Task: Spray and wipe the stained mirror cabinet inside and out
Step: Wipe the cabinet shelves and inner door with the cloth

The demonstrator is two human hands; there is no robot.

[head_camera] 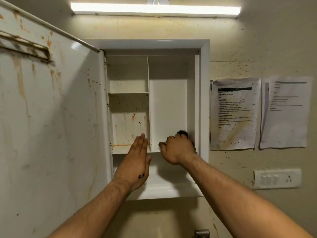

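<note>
Right of the cabinet divider [148,100], the right hand [178,150] clenches a dark cloth [183,133], best pressed into corners; left hand [135,162] fingers together.

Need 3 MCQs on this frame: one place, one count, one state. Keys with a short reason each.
1. Where is the right hand, gripping a dark cloth? A) low in the tall right compartment B) upper-left shelf C) on the light
2. How many paper sheets hang beside the cabinet? A) one B) two C) four
3. The door is: A) shut B) open, swung left C) missing

A: the fist sits at that compartment's floor. B: two sheets hang side by side. B: its stained inner face shows.
</note>
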